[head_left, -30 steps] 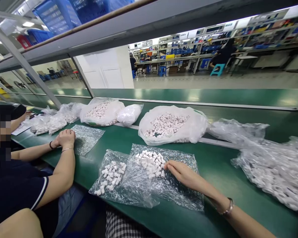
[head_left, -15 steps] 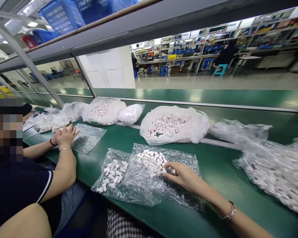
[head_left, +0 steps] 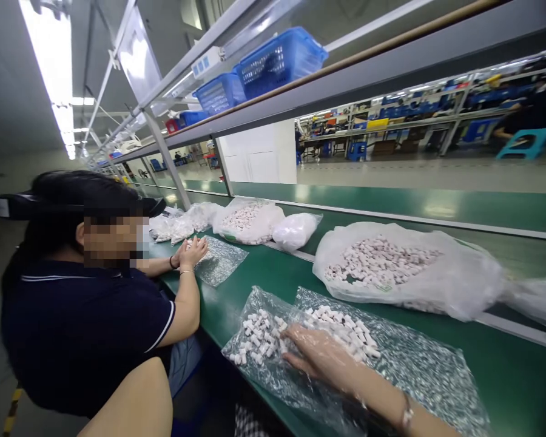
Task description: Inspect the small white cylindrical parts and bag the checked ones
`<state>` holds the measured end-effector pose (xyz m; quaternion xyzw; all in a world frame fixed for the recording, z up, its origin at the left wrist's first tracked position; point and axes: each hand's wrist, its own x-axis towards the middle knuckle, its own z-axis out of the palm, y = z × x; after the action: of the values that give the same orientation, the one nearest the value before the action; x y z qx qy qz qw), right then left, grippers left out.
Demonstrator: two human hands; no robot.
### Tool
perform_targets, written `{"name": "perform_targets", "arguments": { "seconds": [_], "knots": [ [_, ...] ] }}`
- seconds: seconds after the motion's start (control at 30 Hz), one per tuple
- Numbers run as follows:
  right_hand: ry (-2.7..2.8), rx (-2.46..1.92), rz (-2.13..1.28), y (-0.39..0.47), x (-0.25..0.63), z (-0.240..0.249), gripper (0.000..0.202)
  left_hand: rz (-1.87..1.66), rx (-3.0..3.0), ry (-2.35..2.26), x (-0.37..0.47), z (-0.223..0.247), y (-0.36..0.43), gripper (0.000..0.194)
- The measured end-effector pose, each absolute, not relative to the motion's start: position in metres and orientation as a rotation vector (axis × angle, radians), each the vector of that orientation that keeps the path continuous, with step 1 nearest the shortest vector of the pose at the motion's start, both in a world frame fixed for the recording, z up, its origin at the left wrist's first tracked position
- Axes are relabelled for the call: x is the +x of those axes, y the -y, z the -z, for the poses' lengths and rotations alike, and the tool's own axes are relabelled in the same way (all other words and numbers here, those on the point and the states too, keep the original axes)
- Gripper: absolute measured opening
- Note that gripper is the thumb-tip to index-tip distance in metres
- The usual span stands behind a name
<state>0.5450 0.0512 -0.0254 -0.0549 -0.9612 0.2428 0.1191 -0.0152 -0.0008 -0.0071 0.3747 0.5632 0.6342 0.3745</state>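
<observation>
Nearest: right hand, forearm in from lower R, silvery bracelet at wrist. Clear plastic film lies over the hand, so its outline is hazy. Fingers & thumb parted, gap visible; no piece seen gripped (palm is turned away, can't see under it). Left hand out of frame, state can't be told.

Key relation: crinkled clear plastic bag lies around & L of right hand, long axis slanting from far L to near R, approx. along the forearm. Its small white cylindrical pieces sit at the far L end, just past the fingertips. Loose pile of white cylinders is on the other side, beyond the wrist & to its R, on a crinkled clear plastic sheet. Right hand is thus between both lots, fingertips nearer the bagged one.

Farther: green worktop w/ large translucent white plastic bag, mouth open on many more pieces. To L, seated co-worker in navy top, co-worker's hands close together. Farther up, blue perforated plastic baskets on overhead shelf.
</observation>
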Motion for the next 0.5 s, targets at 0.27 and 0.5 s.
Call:
{"name": "perform_targets", "arguments": {
  "seconds": [0.27,0.5],
  "knots": [
    [2.801,-0.005,-0.627,-0.054,0.543,0.01,0.042,-1.58,1.062,-1.524,0.019,-0.024,0.01,0.037],
    [2.899,-0.047,-0.421,-0.069,0.625,0.021,0.046,-1.369,1.506,-1.374,0.168,-0.077,0.031,0.071]
  ]
}}
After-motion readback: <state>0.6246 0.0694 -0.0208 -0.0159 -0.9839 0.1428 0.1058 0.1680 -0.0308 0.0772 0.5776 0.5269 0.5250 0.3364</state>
